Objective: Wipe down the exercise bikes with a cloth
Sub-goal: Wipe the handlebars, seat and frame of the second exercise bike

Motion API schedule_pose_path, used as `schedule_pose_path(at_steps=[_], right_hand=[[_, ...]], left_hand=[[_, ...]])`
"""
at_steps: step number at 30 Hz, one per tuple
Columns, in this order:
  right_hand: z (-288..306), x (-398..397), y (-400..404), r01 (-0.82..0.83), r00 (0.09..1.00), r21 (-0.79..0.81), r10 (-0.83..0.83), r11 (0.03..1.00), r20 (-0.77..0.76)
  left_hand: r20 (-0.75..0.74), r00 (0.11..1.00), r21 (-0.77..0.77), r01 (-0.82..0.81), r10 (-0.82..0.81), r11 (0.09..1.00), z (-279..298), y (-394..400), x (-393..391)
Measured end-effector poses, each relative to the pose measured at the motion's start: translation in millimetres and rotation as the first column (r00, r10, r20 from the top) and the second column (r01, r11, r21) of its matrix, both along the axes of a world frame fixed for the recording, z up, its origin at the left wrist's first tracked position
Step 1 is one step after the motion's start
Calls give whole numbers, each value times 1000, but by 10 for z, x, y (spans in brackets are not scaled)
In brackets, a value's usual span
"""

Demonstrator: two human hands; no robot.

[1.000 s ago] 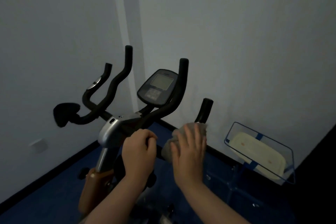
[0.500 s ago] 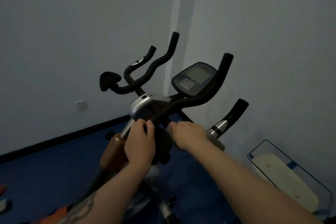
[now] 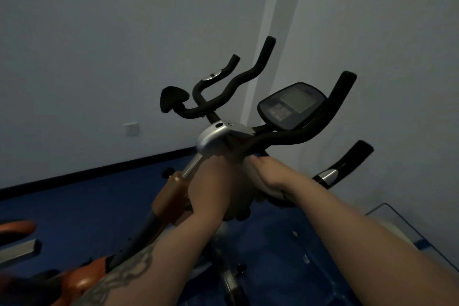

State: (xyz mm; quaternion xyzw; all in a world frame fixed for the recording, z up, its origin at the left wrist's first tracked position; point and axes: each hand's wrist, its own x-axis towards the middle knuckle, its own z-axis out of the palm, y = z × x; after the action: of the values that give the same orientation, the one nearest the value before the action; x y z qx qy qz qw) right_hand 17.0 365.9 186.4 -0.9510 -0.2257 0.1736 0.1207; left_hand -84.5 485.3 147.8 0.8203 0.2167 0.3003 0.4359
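Black handlebars [image 3: 293, 139] pointing up and away, right hand [image 3: 270, 174] gripping cloth [image 3: 267, 190], left hand [image 3: 211, 181] clasping stem

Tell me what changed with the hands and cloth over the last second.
The right hand slid the cloth from the right handlebar grip, where it lay flat, inward and down to just below the silver clamp, and its fingers now curl over the cloth. The left hand stayed gripping the bike's stem below the clamp. The view swung left.
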Motion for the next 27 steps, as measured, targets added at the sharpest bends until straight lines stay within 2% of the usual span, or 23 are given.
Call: schedule_pose_path(at_steps=[1, 3, 5, 7, 8, 11, 12, 14, 16, 18, 20, 24, 26, 27], right_hand=[[-13, -14, -15, -9, 999, -10, 10, 1000, 40], [-42, -163, -76, -50, 989, -106, 64, 993, 133], [-86, -316, -169, -59, 943, -185, 115, 981, 311], [-142, -322, -200, -46, 918, -247, 138, 968, 371], [-165, -273, -166, -37, 934, -218, 111, 975, 339], [-55, -64, -15, 2, 998, -31, 1, 1000, 67], [-19, -13, 1, -4, 999, 32, 3, 999, 49], [-7, 3, 4, -90, 980, -20, 93, 996, 178], [-59, -156, -37, -62, 980, -80, 76, 995, 186], [-165, -340, -154, -49, 914, -169, 112, 984, 389], [-236, -423, -270, -8, 882, -163, 84, 987, 464], [-70, -115, -123, -56, 967, -135, 88, 989, 241], [-12, -10, -8, -128, 951, -131, 159, 983, 266], [-20, -5, 19, -107, 962, -100, 128, 989, 242]], left_hand=[[-41, 999, 59, 21, -18, 998, 0, 14, -1], [-154, 987, 362, 89, -34, 928, 9, 68, 2], [-147, 986, 624, 153, -77, 767, 34, 131, 45], [-111, 982, 751, 184, -153, 634, 97, 178, 108], [-103, 981, 789, 183, -167, 587, 114, 197, 141], [-102, 969, 824, 210, -226, 527, 121, 240, 148], [-82, 966, 810, 209, -247, 548, 116, 247, 142], [-13, 954, 748, 209, -301, 630, 86, 264, 157], [78, 935, 652, 215, -346, 727, 16, 275, 160], [131, 921, 589, 226, -368, 776, -34, 289, 181], [154, 912, 572, 231, -379, 787, -66, 296, 196], [60, 910, 617, 289, -411, 732, 11, 295, 217], [-37, 914, 669, 323, -405, 669, 71, 286, 203], [-108, 914, 691, 352, -392, 631, 99, 296, 195]])
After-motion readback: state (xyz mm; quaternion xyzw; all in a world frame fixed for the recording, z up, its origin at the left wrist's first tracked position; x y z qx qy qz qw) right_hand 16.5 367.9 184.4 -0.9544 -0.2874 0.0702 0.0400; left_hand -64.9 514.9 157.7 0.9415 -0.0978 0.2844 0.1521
